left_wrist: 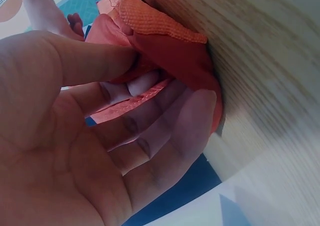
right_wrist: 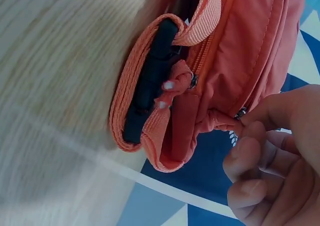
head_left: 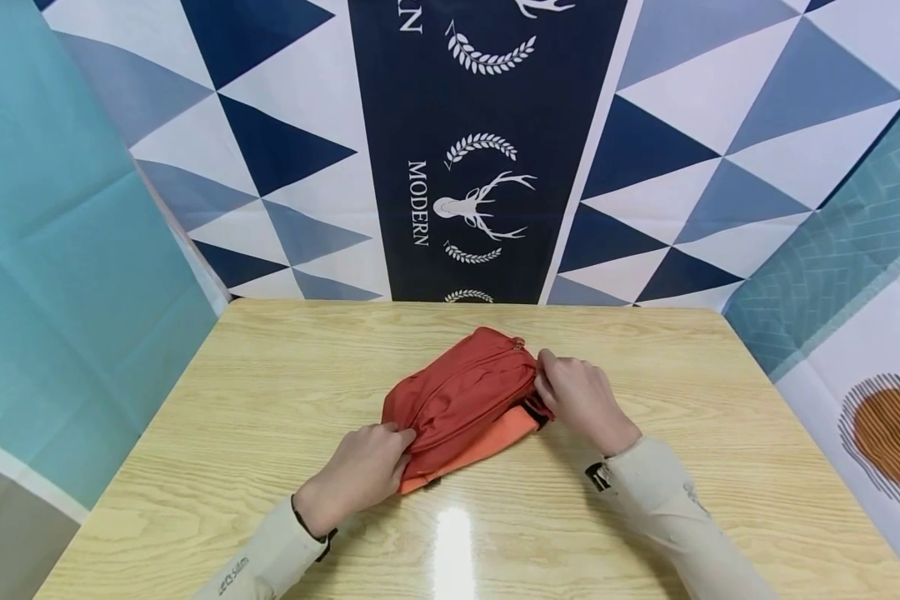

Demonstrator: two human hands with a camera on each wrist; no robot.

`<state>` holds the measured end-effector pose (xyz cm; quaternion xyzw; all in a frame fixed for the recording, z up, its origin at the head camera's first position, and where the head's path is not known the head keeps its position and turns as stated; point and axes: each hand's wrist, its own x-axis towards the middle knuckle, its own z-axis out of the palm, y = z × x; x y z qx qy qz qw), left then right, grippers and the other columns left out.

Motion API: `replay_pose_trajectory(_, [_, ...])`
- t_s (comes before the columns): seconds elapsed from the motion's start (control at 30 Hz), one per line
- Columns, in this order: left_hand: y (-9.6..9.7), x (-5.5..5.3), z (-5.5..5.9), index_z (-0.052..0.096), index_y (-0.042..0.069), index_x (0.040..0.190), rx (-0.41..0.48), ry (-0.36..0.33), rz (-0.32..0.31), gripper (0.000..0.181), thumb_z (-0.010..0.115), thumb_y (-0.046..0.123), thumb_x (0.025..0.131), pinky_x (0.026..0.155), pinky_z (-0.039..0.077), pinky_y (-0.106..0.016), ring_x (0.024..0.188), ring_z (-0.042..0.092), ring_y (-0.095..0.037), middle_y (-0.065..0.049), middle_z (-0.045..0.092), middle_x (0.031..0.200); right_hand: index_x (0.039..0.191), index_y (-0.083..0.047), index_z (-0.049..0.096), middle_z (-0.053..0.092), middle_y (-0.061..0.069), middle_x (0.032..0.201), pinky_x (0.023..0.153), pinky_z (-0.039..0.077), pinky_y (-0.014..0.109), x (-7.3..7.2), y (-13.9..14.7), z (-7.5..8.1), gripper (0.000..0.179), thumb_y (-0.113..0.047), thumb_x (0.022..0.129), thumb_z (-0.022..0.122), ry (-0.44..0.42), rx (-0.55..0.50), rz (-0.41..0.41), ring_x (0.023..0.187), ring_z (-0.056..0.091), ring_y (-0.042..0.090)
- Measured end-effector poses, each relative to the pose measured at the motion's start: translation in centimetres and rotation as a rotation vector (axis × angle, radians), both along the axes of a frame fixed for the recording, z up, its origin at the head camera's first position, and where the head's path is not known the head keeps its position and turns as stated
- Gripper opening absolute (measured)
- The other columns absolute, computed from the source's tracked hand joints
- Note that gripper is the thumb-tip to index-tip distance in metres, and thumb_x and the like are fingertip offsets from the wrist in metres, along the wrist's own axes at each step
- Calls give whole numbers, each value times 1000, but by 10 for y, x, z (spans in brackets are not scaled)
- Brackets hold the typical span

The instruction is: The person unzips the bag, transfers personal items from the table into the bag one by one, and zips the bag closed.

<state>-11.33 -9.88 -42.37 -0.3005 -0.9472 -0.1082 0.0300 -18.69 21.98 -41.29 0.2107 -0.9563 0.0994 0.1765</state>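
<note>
A red waist bag (head_left: 461, 392) lies slantwise on the table, with an orange strap (head_left: 487, 442) along its near side. My left hand (head_left: 367, 467) grips the bag's left end, and in the left wrist view its thumb and fingers pinch the red cloth. At the other end my right hand (head_left: 581, 400) pinches a small fabric zipper pull (right_wrist: 227, 121) between thumb and forefinger. Below that pull, a second zipper with a knotted pull (right_wrist: 175, 81) runs along the bag. A black buckle (right_wrist: 150, 81) sits inside the folded webbing strap.
The light wooden table (head_left: 255, 375) spreads around the bag. Behind it hangs a patterned cloth (head_left: 285, 150) with blue triangles and a dark deer panel. A teal cloth (head_left: 67, 208) hangs on the left, and another patterned cloth (head_left: 847, 275) on the right.
</note>
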Motion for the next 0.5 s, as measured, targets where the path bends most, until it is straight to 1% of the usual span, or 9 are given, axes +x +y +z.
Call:
replay_pose_trajectory(0.13, [-1,0,-1,70,7,96,17,3,-20,7,69,11,89,54,50,-36,70,64,-23,-3,61,76,80,-9,54,49,-1,59,45,42,37,0,-1,-1,15,-7,94,60,-42,-28,8,51,47,16])
replay_pose_trajectory(0.23, [-4,-3,0,69,7,98,21,-9,-55,11,70,14,91,55,50,-34,70,64,-20,-2,61,78,90,-6,63,60,3,69,53,48,39,0,1,0,4,-4,93,63,-62,-88,22,58,55,17])
replay_pose_trajectory(0.27, [-7,-4,0,68,7,98,28,-19,-63,11,71,16,91,55,50,-32,69,63,-18,0,60,78,95,-5,66,64,5,75,56,50,40,0,2,0,4,-3,93,63,-67,-110,37,62,58,18])
replay_pose_trajectory(0.33, [-11,-5,1,64,7,100,49,-25,-71,17,73,18,90,56,49,-30,69,60,-15,1,58,82,106,-4,69,70,8,89,67,54,42,-2,5,0,14,-1,93,63,-91,-152,82,75,65,21])
replay_pose_trajectory(0.4, [-14,-6,3,60,8,106,61,2,-66,27,75,23,89,64,49,-31,78,57,-16,-2,57,94,117,-2,69,71,11,98,73,54,44,-4,9,-3,25,0,93,62,-143,-168,135,84,66,23])
replay_pose_trajectory(0.47, [-14,-7,4,57,9,118,77,27,-63,39,76,26,89,76,51,-37,95,58,-21,-8,57,114,126,-1,65,71,13,108,78,52,44,-8,16,-6,33,2,94,60,-216,-173,193,91,65,24])
replay_pose_trajectory(0.5, [-13,-8,3,55,9,126,77,41,-69,46,75,27,89,83,52,-41,106,57,-25,-11,54,125,130,-1,63,71,13,112,81,52,44,-11,20,-8,36,3,94,59,-257,-175,214,95,64,24])
